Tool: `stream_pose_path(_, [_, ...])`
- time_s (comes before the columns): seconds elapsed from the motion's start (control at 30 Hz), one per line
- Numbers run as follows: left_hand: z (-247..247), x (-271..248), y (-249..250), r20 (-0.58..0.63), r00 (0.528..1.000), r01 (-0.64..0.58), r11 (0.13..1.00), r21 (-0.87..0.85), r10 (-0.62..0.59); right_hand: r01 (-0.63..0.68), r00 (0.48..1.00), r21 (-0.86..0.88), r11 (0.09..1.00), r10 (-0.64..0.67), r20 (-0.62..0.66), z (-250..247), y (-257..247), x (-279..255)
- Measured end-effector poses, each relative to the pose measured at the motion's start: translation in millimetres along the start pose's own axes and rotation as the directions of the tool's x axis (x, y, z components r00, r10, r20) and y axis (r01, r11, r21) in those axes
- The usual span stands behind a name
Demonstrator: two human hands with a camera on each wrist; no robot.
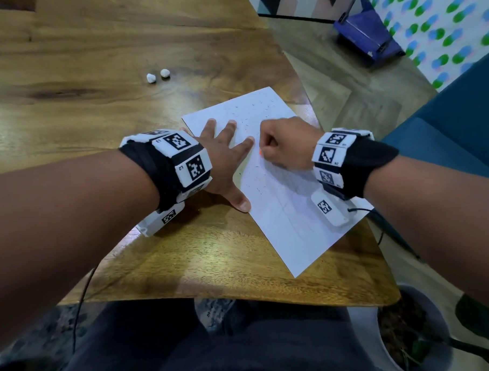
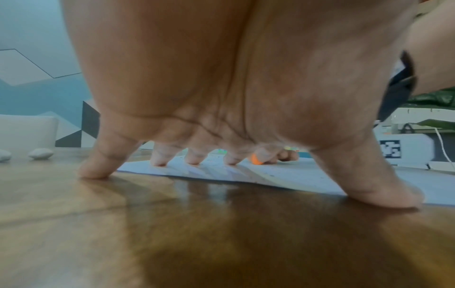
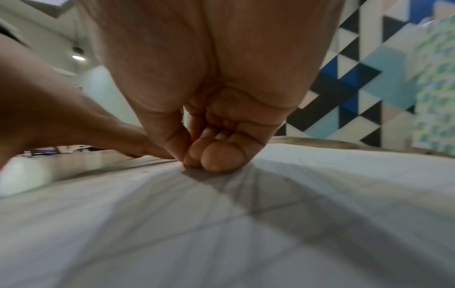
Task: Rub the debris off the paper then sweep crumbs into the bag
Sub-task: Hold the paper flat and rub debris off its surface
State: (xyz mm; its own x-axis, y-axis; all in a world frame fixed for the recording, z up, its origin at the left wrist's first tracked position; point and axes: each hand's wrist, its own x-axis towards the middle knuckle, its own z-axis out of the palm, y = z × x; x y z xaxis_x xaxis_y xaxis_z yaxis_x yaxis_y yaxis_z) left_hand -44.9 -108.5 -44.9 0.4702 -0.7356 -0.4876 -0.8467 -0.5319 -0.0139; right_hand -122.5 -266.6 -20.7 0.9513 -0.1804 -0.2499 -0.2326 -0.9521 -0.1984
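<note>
Pressing flat left hand (image 1: 222, 155) on paper (image 1: 283, 211), right hand (image 1: 285, 145) pinching orange eraser (image 1: 260, 152).

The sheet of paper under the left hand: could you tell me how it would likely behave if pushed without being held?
The paper looks thin and light, so it would probably slide on the glossy table. The spread left hand pressing it suggests this. It overhangs the table edge, so it may droop or slip off.
</note>
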Motion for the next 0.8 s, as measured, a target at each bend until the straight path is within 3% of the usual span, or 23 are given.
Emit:
stream_pose_path(0.1, [-1.3, -1.9, 1.1, -0.004, 1.000, -0.005, 1.000, 0.002, 0.005, -0.095, 0.995, 0.001, 0.995, 0.095, -0.042, -4.1, 7.0, 13.4])
stream_pose_path(0.17, [-2.3, -2.8, 2.2, -0.003, 1.000, -0.012, 1.000, 0.000, 0.012, -0.092, 0.995, 0.009, 0.996, 0.092, -0.042, -4.1, 7.3, 9.1])
stream_pose_path(0.3, [-5.6, -4.6, 2.9, 0.015, 1.000, -0.012, 1.000, -0.006, 0.012, 0.032, 0.995, 0.016, 0.999, -0.033, 0.092, 4.3, 2.0, -27.7])
stream_pose_path(0.4, [-6.1, -4.2, 4.1, 0.024, 1.000, -0.009, 1.000, -0.006, 0.009, 0.140, 0.965, 0.021, 0.990, -0.141, 0.223, 8.2, -1.1, -44.6])
stream_pose_path(0.6, [-6.6, -6.5, 5.3, 0.029, 1.000, 0.001, 1.000, 0.015, -0.001, -0.003, 1.000, -0.022, 1.000, 0.003, 0.003, -3.6, 4.6, -4.2])
stream_pose_path(0.8, [-7.3, -7.4, 4.3, 0.013, 1.000, -0.007, 1.000, 0.009, 0.007, 0.007, 0.999, -0.008, 1.000, -0.007, 0.042, 5.7, 5.9, -25.3])
